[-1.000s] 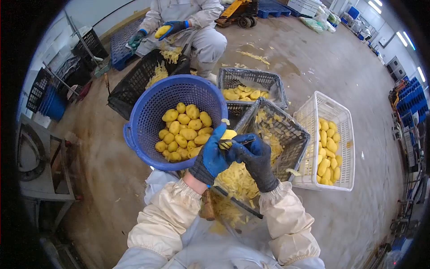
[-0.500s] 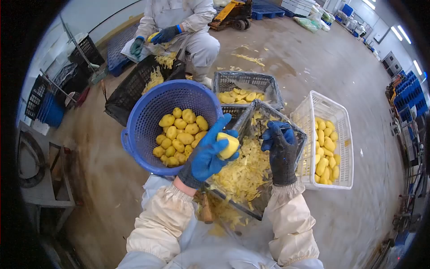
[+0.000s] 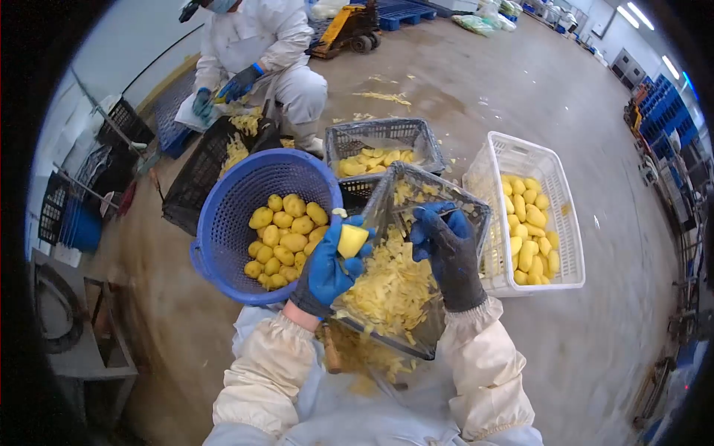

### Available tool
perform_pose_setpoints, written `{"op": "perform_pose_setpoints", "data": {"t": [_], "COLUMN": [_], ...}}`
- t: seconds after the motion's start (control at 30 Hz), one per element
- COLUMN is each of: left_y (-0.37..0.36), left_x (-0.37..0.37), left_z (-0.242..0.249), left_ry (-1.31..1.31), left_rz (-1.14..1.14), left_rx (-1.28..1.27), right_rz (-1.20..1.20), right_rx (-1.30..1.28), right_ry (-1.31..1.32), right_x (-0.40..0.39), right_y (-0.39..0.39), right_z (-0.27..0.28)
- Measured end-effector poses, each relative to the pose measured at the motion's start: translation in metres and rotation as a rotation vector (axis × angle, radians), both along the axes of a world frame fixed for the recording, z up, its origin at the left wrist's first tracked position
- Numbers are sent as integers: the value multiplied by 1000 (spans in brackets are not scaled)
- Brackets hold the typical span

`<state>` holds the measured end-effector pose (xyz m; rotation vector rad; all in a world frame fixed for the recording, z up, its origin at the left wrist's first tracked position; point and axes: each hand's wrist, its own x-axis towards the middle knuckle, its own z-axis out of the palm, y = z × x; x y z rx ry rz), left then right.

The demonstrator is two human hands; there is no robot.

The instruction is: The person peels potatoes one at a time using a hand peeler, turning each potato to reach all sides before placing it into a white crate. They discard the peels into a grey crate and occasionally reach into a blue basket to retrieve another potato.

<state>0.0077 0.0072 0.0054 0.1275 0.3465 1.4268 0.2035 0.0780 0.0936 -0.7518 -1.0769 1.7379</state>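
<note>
My left hand (image 3: 331,271), in a blue and dark glove, is closed round a peeled yellow potato (image 3: 352,241). My right hand (image 3: 446,256), gloved the same way, has its fingers curled round a thin dark peeler (image 3: 406,217), mostly hidden by the glove. Both hands are above a dark crate (image 3: 480,215) lined with plastic and heaped with potato peelings (image 3: 390,293). Left of my left hand, a blue perforated basket (image 3: 216,230) holds several potatoes (image 3: 286,238). A wooden handle (image 3: 332,351) sticks out below the crate's near left corner.
A white crate (image 3: 567,223) of peeled potatoes (image 3: 532,253) stands at right. Behind the peelings, another black crate (image 3: 439,157) holds potato pieces (image 3: 372,160). A co-worker (image 3: 256,44) sits at upper left by a tilted black crate (image 3: 197,178). A metal stand (image 3: 82,334) is at far left.
The view has shifted, so the crates and basket appear further left. My left fingers, the index outstretched before, have curled further round the potato. My right hand keeps its grip.
</note>
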Motion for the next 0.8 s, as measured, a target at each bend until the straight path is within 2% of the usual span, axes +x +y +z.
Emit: {"op": "perform_pose_setpoints", "data": {"t": [0.07,0.13,0.2,0.3,0.33,0.4,0.43,0.57,0.6,0.7,0.73,0.8], "left_y": [6,12,15,40,48,74,81,91,84,39,27,10], "left_x": [0,12,29,67,84,117,124,135,132,103,91,83], "left_z": [-27,-33,-36,-52,-49,-38,-39,-53,-57,-65,-65,-40], "left_ry": [-240,-190,125,172,220,104,102,587,594,2588,2684,2614], "left_rz": [-148,-176,-27,-93,-69,-190,-209,-235,-222,-319,-204,-638], "left_rx": [-28,-97,-264,-233,-216,202,208,301,292,1096,1219,764], "right_rz": [-15,-67,-78,-92,-100,-138,-122,-145,-130,-142,-175,-116], "right_rx": [-24,-12,-38,-22,-18,52,40,91,85,44,75,54], "right_ry": [25,37,56,70,126,169,187,125,130,75,59,34], "right_x": [8,13,21,25,23,23,27,41,43,39,33,27], "right_y": [2,7,9,12,11,9,9,9,8,9,11,7], "right_z": [0,-2,-2,-11,-7,0,3,12,12,8,2,10]}}
